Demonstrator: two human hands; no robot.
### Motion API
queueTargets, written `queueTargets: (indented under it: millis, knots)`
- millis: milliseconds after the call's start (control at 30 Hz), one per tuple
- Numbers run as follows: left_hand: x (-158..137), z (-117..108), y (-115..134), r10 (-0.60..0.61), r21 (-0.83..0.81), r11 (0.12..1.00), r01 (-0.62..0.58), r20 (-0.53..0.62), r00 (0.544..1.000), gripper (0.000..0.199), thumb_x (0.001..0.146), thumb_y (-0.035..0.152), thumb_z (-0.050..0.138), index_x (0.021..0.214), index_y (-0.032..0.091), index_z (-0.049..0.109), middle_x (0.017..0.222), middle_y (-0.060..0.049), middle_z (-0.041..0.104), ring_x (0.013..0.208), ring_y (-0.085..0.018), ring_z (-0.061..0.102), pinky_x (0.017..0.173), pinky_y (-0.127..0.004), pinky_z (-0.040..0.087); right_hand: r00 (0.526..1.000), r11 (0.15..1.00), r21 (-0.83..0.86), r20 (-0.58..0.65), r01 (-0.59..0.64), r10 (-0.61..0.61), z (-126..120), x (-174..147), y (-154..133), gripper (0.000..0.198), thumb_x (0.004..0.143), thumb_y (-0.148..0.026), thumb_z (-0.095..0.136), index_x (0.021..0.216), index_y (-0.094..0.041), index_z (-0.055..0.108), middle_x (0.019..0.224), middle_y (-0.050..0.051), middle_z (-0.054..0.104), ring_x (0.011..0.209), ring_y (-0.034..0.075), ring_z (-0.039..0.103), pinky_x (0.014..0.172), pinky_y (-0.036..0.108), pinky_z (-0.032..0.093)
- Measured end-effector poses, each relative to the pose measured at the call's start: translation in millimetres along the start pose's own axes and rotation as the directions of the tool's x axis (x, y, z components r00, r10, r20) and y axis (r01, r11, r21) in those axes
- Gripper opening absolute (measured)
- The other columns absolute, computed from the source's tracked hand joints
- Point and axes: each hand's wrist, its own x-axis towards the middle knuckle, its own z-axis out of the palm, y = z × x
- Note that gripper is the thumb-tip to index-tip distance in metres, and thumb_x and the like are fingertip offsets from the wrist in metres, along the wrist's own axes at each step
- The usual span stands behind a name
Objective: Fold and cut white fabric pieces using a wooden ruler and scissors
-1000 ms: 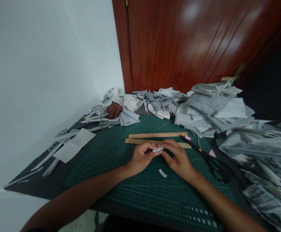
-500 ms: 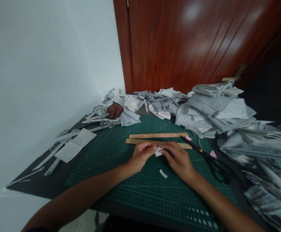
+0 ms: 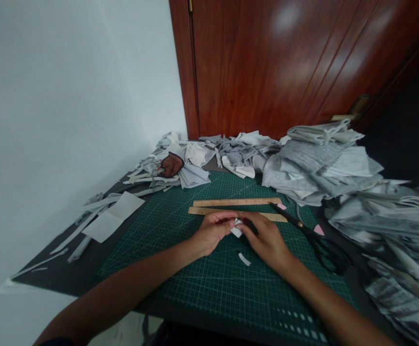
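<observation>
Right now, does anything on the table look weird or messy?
Yes: a brown piece sits among pale scraps, back left, so its colour stands out. A white sliver lies loose on the green mat.

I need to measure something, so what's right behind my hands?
Two wooden rulers on the green mat; your left hand and right hand cover part of the nearer ruler.

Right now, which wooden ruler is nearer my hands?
The near ruler, partly hidden behind your left hand and right hand. The far ruler lies beyond it, toward the door, uncovered by either hand.
</observation>
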Motion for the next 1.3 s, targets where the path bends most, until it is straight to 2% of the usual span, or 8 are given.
queueTargets:
  millis: [100,233,400,600,733,867,1067,1300]
  knots:
    - [1,-1,-1,0.014,0.006,1.0,-0.013,-0.038,0.999,0.042,0.062,0.034,0.097,0.095,0.015,0.082,0.097,-0.009,0.079,0.093,-0.02,0.071,0.092,-0.034,0.051,0.999,0.995,0.091,0.018,-0.047,0.046,1,2,0,0.018,0.101,-0.025,0.061,0.118,-0.025,0.067,0.11,0.006,0.076,0.1,0.024,0.073,0.09,0.038,0.057]
    - [3,-2,-4,0.008,0.018,1.0,-0.007,-0.08,0.997,0.043,0.057,0.037,0.099,0.089,0.016,0.082,0.09,-0.006,0.079,0.087,-0.017,0.069,0.087,-0.032,0.051,0.999,0.988,0.15,0.031,-0.03,0.026,1,4,2,0.01,0.101,-0.024,0.062,0.105,-0.025,0.07,0.101,0.005,0.076,0.093,0.022,0.072,0.084,0.036,0.057]
    - [3,-3,-5,-0.021,0.026,0.999,0.024,-0.111,0.994,0.045,0.054,0.037,0.1,0.088,0.015,0.082,0.085,-0.005,0.078,0.08,-0.015,0.068,0.081,-0.029,0.051,0.999,0.993,0.111,0.024,0.031,-0.034,-2,4,1,0.009,0.101,-0.022,0.061,0.102,-0.023,0.07,0.096,0.006,0.073,0.089,0.022,0.071,0.08,0.035,0.057]
    - [4,-6,-6,-0.06,0.023,0.998,0.063,-0.107,0.992,0.041,0.057,0.033,0.099,0.086,0.013,0.08,0.08,-0.006,0.076,0.077,-0.015,0.068,0.08,-0.031,0.051,0.989,0.988,0.056,0.03,0.141,-0.143,-3,1,2,0.014,0.103,-0.018,0.057,0.108,-0.023,0.069,0.102,0.008,0.072,0.098,0.023,0.069,0.085,0.039,0.059]
    - [5,-8,-9,-0.044,-0.008,0.999,0.044,-0.085,0.995,0.047,0.061,0.032,0.098,0.101,0.015,0.08,0.091,-0.007,0.078,0.083,-0.017,0.07,0.084,-0.032,0.052,0.984,0.984,0.015,0.019,0.18,-0.18,-3,-2,4,0.017,0.101,-0.015,0.057,0.111,-0.021,0.069,0.111,0.011,0.071,0.105,0.024,0.068,0.09,0.041,0.059]
    - [7,-11,-12,0.071,0.052,0.996,-0.066,-0.094,0.993,0.043,0.065,0.034,0.094,0.101,0.015,0.08,0.098,-0.008,0.077,0.087,-0.018,0.069,0.084,-0.031,0.052,0.985,0.984,0.062,0.017,0.168,-0.169,-1,0,0,0.02,0.102,-0.014,0.056,0.115,-0.024,0.067,0.122,0.01,0.07,0.114,0.023,0.067,0.098,0.04,0.057]
    - [6,-8,-7,0.234,0.274,0.937,-0.216,-0.035,0.972,0.034,0.074,0.035,0.086,0.1,0.015,0.077,0.085,-0.004,0.07,0.08,-0.016,0.063,0.076,-0.027,0.05,0.998,0.99,0.137,-0.065,0.02,-0.011,7,0,-8,0.02,0.097,-0.021,0.066,0.117,-0.025,0.066,0.111,0.006,0.074,0.103,0.022,0.07,0.093,0.039,0.059]
    - [2,-5,-7,0.342,0.427,0.854,-0.297,-0.031,0.939,0.019,0.084,0.027,0.072,0.1,0.017,0.071,0.087,-0.003,0.066,0.083,-0.016,0.062,0.079,-0.028,0.05,0.999,0.98,0.193,-0.036,0.042,-0.035,11,-1,-8,0.026,0.094,-0.023,0.072,0.118,-0.028,0.065,0.115,0.007,0.072,0.108,0.024,0.069,0.095,0.042,0.058]
